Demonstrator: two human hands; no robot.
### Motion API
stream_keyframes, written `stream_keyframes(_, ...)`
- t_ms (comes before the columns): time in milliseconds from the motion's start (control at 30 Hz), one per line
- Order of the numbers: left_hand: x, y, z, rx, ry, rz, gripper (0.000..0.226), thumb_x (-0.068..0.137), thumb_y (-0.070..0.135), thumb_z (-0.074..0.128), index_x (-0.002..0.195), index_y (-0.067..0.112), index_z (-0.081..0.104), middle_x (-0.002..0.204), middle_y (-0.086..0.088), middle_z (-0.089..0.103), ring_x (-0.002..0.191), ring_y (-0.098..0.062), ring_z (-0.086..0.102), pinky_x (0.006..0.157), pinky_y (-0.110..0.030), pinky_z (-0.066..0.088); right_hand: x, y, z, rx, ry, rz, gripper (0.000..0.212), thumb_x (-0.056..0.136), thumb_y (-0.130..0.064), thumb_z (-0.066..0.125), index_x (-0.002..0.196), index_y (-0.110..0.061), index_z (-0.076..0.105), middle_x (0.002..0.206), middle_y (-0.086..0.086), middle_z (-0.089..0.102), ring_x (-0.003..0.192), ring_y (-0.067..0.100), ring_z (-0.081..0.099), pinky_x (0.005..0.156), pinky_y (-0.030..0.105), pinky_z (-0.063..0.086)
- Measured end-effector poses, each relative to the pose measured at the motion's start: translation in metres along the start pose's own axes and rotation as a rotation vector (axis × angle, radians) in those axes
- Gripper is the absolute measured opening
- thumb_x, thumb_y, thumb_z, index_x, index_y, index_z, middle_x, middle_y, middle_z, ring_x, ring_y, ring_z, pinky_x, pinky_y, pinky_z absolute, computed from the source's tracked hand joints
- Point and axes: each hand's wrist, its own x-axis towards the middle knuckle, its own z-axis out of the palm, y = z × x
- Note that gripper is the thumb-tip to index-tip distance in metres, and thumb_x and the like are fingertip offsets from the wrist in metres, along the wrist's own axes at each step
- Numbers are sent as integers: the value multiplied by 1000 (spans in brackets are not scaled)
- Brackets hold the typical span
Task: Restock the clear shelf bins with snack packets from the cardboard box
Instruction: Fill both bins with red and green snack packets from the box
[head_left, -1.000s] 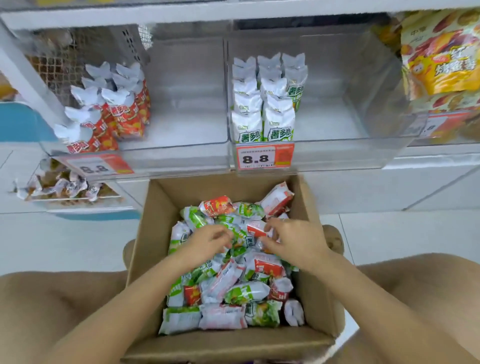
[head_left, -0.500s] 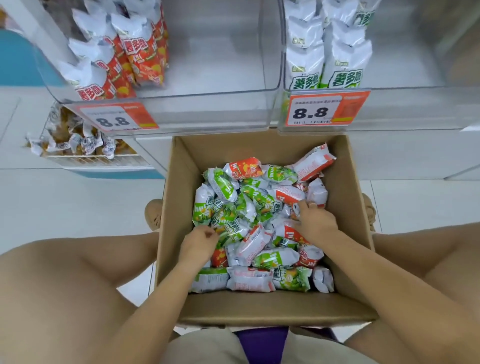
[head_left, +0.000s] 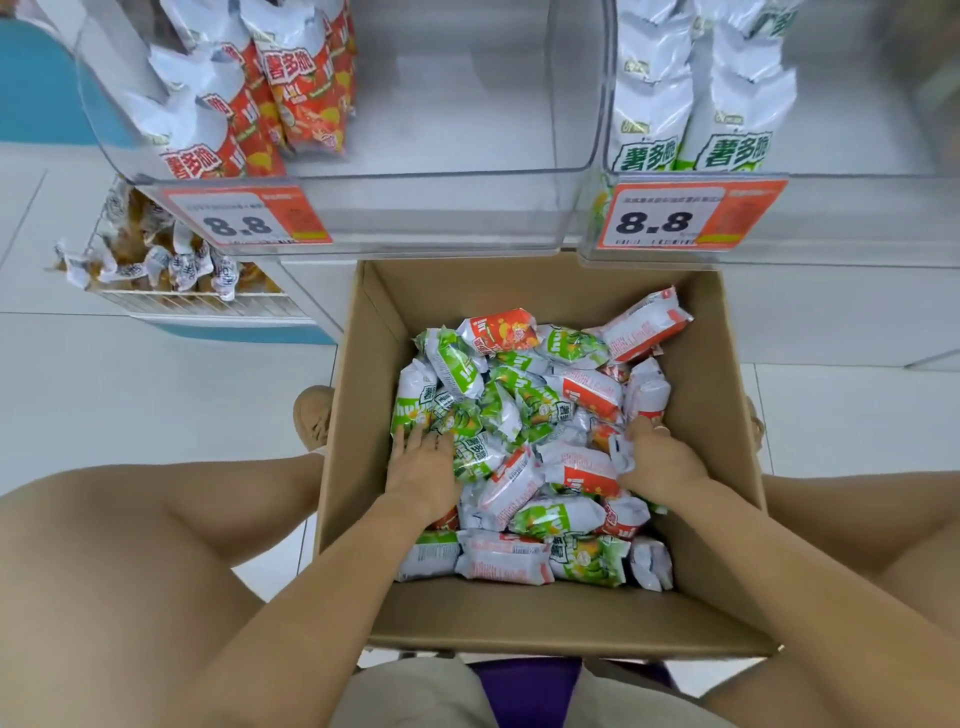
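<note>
1. Inside the cardboard box (head_left: 358, 415), the left hand (head_left: 423, 467) lies flat with fingers straight on green snack packets (head_left: 467, 410).
2. Opposite, the right hand (head_left: 657, 457) curls its fingers round a red-and-white packet (head_left: 582, 465).
3. Above, two clear bins (head_left: 582, 104) hold upright packets, each over a price tag (head_left: 670, 218) reading "8.8".

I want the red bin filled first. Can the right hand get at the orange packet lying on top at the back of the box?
Probably yes. The orange packet lies uncovered on top of the pile in the open cardboard box, and nothing stands between it and the right hand, which rests lower right in the box.
</note>
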Motion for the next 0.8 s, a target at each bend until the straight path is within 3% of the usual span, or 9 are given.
stream_keyframes(100, 9, 6, -1, 35, -39, -34, 83, 94, 55, 41, 153, 7, 7, 155, -12, 28, 148, -29, 6, 119, -46, -4, -1, 1, -1, -38, -12, -29, 69, 79, -30, 73, 132, -9, 35, 122, 18, 51, 106, 33, 58, 81, 36, 50)
stream_keyframes(267, 7, 15, 3, 75, 26, -23, 74, 89, 61, 46, 140, 9, 37, 141, -12, 43, 135, -28, 33, 120, -47, 2, -5, -3, -18, 30, -38, -122, 65, 76, -27, 73, 134, -19, 45, 123, 14, 52, 109, 28, 56, 85, 32, 49)
stream_keyframes(400, 7, 19, 14, 36, 14, -7, 69, 93, 55, 42, 140, 6, 33, 149, -16, 35, 144, -30, 18, 119, -46, -3, -17, -10, -39, 235, -36, -198, 68, 75, -23, 75, 137, -25, 46, 123, 6, 48, 113, 22, 53, 90, 28, 45)
stream_keyframes(567, 6, 25, 12, 46, 21, -25, 79, 88, 55, 54, 142, 5, 26, 140, -16, 42, 134, -31, 34, 120, -44, 8, -36, -21, -55, 703, -110, -276, 53, 82, -13, 72, 127, -30, 50, 117, -9, 57, 105, 3, 56, 84, 11, 45)
stream_keyframes(667, 5, 24, 9, 75, -20, -12, 78, 85, 55, 58, 142, 8, 33, 141, -13, 39, 134, -29, 33, 119, -44, 11, -39, -30, -54, 986, -123, -233, 46, 77, -28, 74, 118, -38, 56, 129, -4, 53, 113, 11, 55, 99, 31, 47)
stream_keyframes(800, -4, 21, 15, -86, -19, -61, 74, 81, 53, 63, 134, 8, 35, 127, -8, 55, 125, -21, 47, 121, -38, 7, -47, -38, -50, 1342, -174, -187, 34, 88, -12, 63, 111, -37, 57, 113, 2, 57, 93, 15, 58, 85, 36, 50)
